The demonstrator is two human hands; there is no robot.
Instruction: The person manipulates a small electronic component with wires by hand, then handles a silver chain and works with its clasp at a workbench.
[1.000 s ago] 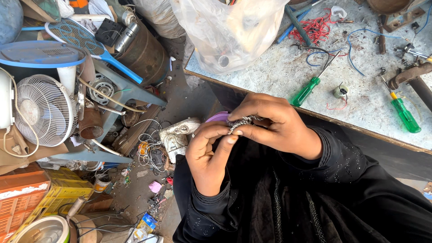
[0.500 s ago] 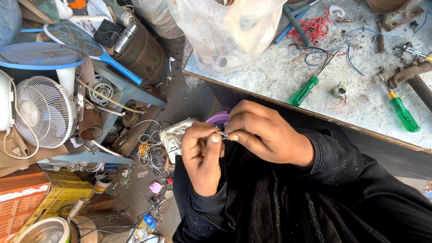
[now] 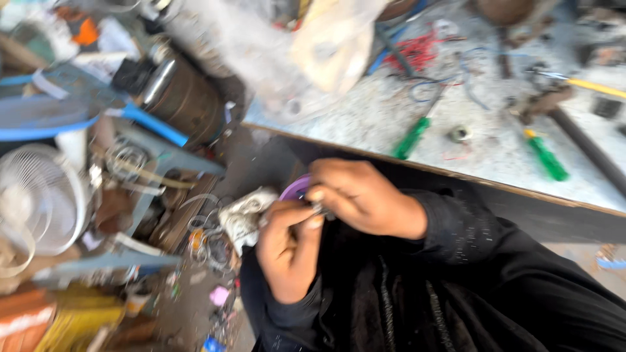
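Fingertips of both hands meet on a small metal part (image 3: 321,210), too blurred to identify. Left hand (image 3: 287,251) pinches it from below, thumb and forefinger closed on it; right hand (image 3: 362,195) grips it from above, fingers curled. Part sits in front of the black-sleeved torso, just near of the workbench (image 3: 365,120) edge. Purple round object (image 3: 293,189) shows behind the hands. On the bench, far: two green-handled screwdrivers (image 3: 411,138), red wire tangle (image 3: 417,52), plastic bag (image 3: 332,39). Left, on the floor: white fan (image 3: 39,195).
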